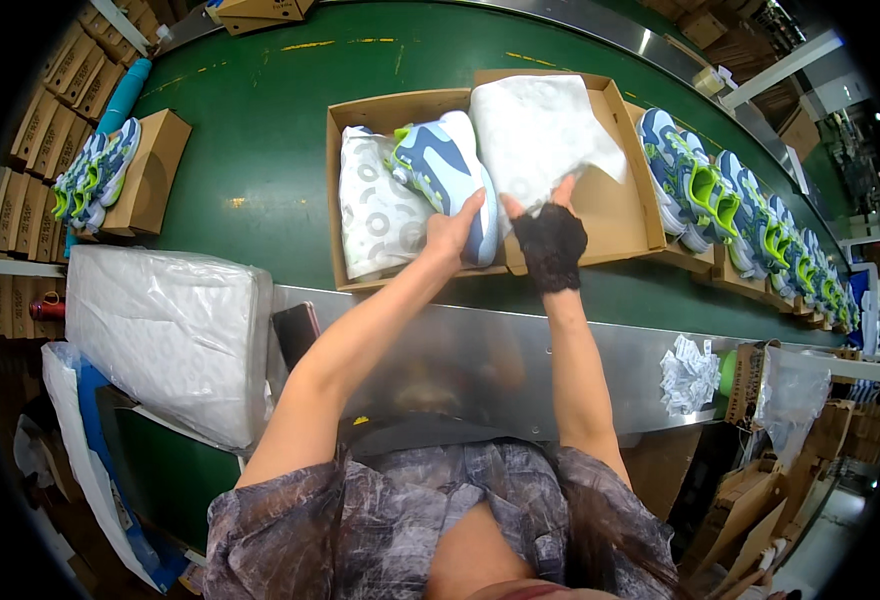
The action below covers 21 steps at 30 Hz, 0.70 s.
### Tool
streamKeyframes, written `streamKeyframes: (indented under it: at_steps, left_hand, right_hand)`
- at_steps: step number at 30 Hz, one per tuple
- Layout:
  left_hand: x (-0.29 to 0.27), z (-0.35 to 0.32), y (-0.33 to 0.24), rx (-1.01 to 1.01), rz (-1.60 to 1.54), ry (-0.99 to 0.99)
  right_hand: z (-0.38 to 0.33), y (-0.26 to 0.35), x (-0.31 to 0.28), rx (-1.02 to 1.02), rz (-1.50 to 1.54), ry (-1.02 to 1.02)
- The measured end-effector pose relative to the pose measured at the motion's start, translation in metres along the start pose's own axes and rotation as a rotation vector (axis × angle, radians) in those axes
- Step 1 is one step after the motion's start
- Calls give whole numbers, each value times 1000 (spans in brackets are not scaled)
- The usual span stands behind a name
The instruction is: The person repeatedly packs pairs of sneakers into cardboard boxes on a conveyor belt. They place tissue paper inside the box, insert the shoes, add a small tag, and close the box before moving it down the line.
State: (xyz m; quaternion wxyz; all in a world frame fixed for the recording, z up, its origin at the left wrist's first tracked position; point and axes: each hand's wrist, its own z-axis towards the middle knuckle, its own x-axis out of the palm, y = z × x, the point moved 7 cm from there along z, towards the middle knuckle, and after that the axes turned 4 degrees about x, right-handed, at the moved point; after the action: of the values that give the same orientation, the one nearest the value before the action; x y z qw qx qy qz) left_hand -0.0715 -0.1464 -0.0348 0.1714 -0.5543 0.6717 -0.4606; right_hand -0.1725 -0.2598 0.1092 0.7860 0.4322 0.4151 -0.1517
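My left hand (pixel 450 228) grips a blue and white sneaker (pixel 442 160) with lime-green trim, its thumb along the sole. The sneaker lies tilted in an open cardboard shoebox (pixel 352 288), partly over patterned white tissue paper (pixel 380 215). More white tissue paper (pixel 535 130) covers the upper middle of the box, its right corner lifted. At that paper's lower edge is my right hand (pixel 550 240), in a black fingerless lace glove. Its thumb and a finger are spread apart against the paper; the other fingers are hidden.
Matching sneakers (pixel 705 190) stand in a row on boxes at the right, and more sneakers (pixel 100 170) sit on a box at the left. A plastic-wrapped white stack (pixel 170 340), a phone (pixel 297 332) and a pile of small white slips (pixel 689 375) lie nearer me.
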Motion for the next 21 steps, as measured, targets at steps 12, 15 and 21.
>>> streamKeyframes:
  at_steps: [12, 15, 21]
  left_hand:
    - [-19, -31, -59, 342, 90, -15]
    - [-22, -36, -55, 375, 114, -28]
    - [-12, -41, -59, 428, 228, -4]
  right_hand:
    - [24, -71, 4, 279, 507, -77]
    - [14, -71, -27, 328, 396, -240]
    - [21, -80, -13, 298, -60, 191]
